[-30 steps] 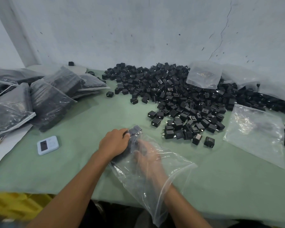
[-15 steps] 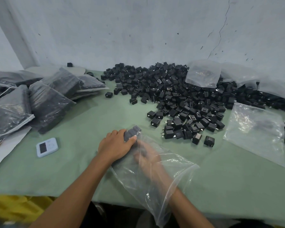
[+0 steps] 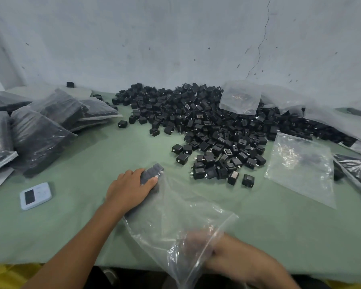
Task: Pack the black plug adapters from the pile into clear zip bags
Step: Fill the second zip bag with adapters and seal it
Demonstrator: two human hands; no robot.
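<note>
Back toward the near edge has come the right hand, which 1 second ago reached deep inside the clear zip bag. It now sits at the bag's near mouth, half behind the crumpled plastic. Its fingers are blurred through the film, so I cannot tell whether they are clenched, released or grasping anything.

The bag lies flat on the green surface, running from the near edge up to the left hand. That hand has stayed at the bag's far corner. Its fingers lie nearly straight and released, pressing down through the plastic on a short row of black plug adapters inside the bag. The thumb lies along the side of the row.

To the left of that hand, apart from it, lies a small white device with a dark screen. To the right, an empty clear bag lies flat, just beside the near edge of the adapter pile.

The pile spreads across the far middle and right of the surface. 1 more clear bag rests on top of it.

At far left, filled bags of dark adapters lean on one another. Behind everything is a grey wall, cracked at the right.
</note>
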